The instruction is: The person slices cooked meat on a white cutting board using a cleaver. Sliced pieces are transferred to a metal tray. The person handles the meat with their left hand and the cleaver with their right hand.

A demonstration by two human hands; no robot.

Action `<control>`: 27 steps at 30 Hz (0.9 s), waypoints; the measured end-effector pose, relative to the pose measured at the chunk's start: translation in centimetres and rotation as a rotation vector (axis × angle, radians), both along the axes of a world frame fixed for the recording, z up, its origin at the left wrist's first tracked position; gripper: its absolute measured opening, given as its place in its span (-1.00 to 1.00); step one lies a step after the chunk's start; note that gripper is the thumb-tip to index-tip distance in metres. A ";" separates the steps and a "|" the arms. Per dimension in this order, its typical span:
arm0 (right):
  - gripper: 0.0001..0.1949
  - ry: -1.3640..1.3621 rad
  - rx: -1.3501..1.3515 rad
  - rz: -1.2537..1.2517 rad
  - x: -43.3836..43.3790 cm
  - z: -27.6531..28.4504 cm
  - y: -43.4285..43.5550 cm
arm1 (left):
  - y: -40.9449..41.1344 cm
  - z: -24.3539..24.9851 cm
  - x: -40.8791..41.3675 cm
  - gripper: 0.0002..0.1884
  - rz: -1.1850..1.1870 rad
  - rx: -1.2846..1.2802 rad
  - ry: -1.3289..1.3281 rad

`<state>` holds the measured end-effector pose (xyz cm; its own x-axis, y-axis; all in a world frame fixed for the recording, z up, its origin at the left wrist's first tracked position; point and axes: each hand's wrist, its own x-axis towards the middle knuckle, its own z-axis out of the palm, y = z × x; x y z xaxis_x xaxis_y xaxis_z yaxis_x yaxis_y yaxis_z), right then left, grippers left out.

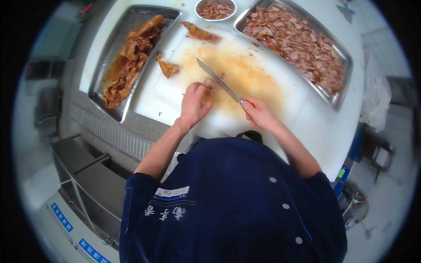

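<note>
My right hand (pixel 258 111) is closed around the handle of a kitchen knife (pixel 219 80), whose blade points to the upper left over a stained white cutting board (pixel 263 83). Left of the blade, the fingers of my left hand (pixel 196 102) rest at a small piece of meat (pixel 209 83); whether they grip it is partly hidden. A brown meat scrap (pixel 168 69) lies to the upper left of that hand. Farther back on the board lies a longer strip of cooked meat (pixel 201 33).
At the left, a metal tray (pixel 130 98) holds large glazed meat pieces (pixel 133 59). A long metal tray (pixel 347 70) of sliced meat (pixel 292 46) stands at the right, and a small metal bowl (pixel 215 19) with sliced meat (pixel 215 10) at the back.
</note>
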<state>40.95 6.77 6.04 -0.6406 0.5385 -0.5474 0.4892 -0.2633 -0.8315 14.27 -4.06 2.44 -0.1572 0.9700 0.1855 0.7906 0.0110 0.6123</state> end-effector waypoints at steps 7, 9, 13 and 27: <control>-0.68 -0.043 0.014 0.016 1.2 3.3 -1.0 | 1.9 -2.6 0.7 -0.73 0.075 0.087 -0.073; -0.70 -0.063 0.024 0.050 1.7 3.8 -1.2 | 2.2 -2.7 0.5 -0.74 0.059 0.075 -0.084; -0.71 -0.053 0.139 0.063 1.4 4.5 -2.0 | 2.8 -2.7 0.5 -0.76 0.076 0.017 -0.112; -0.57 -0.055 0.027 -0.341 5.0 0.8 -1.2 | 10.1 0.2 2.6 -0.72 -0.195 -0.378 0.484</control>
<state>45.90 5.60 6.86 -0.3911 0.7314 -0.5587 0.4210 -0.3976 -0.8152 16.90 6.02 2.64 0.0445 0.9847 -0.1687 0.9857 -0.0158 0.1676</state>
